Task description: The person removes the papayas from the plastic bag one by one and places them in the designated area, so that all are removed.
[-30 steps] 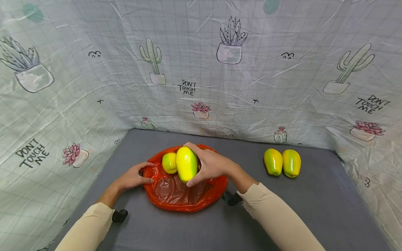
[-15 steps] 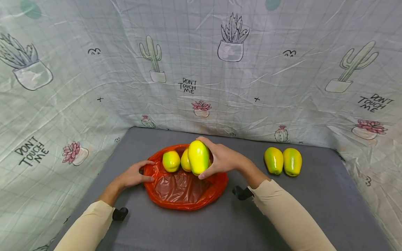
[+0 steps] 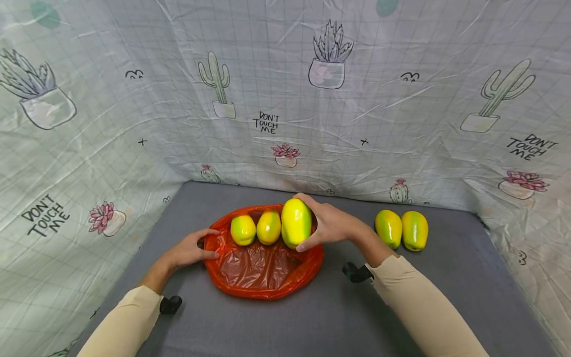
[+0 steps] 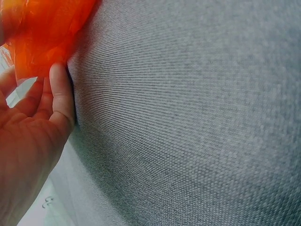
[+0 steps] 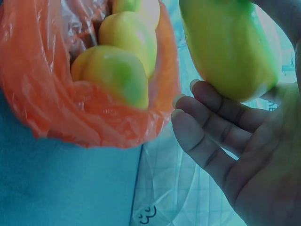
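A red plastic bag (image 3: 263, 296) lies with its mouth spread wide on the grey table. Two yellow-green papayas (image 3: 243, 230) show inside it in the head view; the right wrist view shows a third papaya (image 5: 113, 75) near the rim. My left hand (image 3: 189, 250) holds the bag's left edge between thumb and fingers, some fingertips hidden by the plastic (image 4: 42, 37). Over the bag's right part, my right hand (image 3: 334, 225) grips another papaya (image 3: 296, 223) between thumb and index finger. The other fingers (image 5: 202, 127) of that hand stay off the fruit.
Two more papayas (image 3: 415, 231) stand side by side on the table at the right rear. Cloth (image 3: 285, 99) printed with potted plants hangs as walls behind and along both sides of the grey table (image 3: 267, 327).
My right hand has moved right with its papaya across the bag, uncovering a second papaya inside. My left hand stays at the bag's left edge.
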